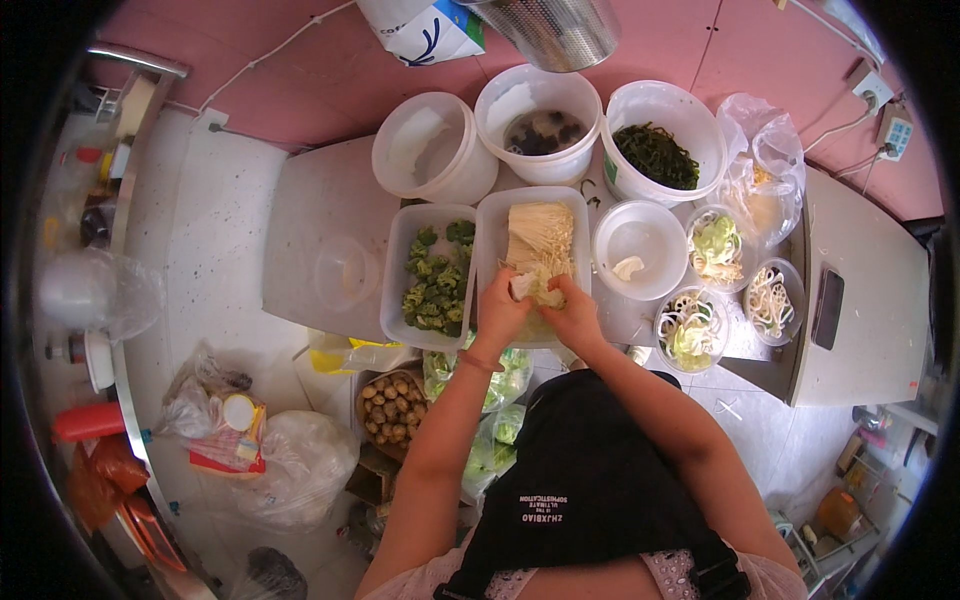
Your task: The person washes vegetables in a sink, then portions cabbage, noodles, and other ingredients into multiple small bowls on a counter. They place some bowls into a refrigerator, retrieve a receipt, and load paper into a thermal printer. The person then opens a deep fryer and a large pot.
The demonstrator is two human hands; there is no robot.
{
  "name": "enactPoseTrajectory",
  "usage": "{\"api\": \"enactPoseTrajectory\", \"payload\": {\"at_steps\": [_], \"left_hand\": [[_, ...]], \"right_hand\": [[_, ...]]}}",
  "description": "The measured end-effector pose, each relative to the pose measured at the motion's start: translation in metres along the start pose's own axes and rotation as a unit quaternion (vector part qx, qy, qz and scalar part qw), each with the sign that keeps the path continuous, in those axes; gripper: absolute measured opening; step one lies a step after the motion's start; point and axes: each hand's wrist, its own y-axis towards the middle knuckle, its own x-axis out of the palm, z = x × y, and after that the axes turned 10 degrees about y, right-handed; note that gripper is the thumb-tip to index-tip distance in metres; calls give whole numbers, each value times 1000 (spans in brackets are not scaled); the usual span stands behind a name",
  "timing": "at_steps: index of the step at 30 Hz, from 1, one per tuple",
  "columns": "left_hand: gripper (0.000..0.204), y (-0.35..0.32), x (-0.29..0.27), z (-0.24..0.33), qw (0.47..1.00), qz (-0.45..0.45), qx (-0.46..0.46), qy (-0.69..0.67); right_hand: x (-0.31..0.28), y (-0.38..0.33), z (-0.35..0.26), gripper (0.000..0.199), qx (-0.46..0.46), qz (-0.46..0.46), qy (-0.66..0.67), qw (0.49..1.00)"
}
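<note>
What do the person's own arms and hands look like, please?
The left hand and right hand are gloveless, the forearms bare. A reddish band is on the left wrist; the right wrist shows none. Pale sleeves show only near the shoulders.

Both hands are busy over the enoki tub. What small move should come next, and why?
I'd probably bring the pale vegetable pieces between the left hand and right hand over to the white round bowl. They're at the near end of the enoki mushrooms in the rectangular tub, while that bowl, just to the right, seems to hold only one pale piece, leaving room.
</note>
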Motion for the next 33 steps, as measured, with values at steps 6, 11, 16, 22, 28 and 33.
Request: {"api": "enactPoseTrajectory", "payload": {"at_steps": [6, 11, 16, 22, 28, 33], "left_hand": [[19, 4, -21, -18, 929, -115, -85, -343], [25, 2, -43, -11, 862, -174, -96, -465], [33, -1, -38, -25, 836, -174, -112, -508], [60, -2, -73, 22, 906, -193, 42, -375], [83, 19, -72, 23, 919, -275, 189, -208], [76, 17, -45, 18, 954, -138, 156, -217]], "right_hand": [[-11, 13, 23, 42, 73, -32, 226, 971], [-19, 13, -9, 54, 59, -59, 289, 954], [-27, 24, -26, 61, 52, -114, 295, 947], [-46, 21, -21, 48, -44, -192, 192, 961], [-49, 13, -32, 39, -143, -197, 150, 958], [-52, 13, -37, 33, -198, -127, 115, 965]]}}
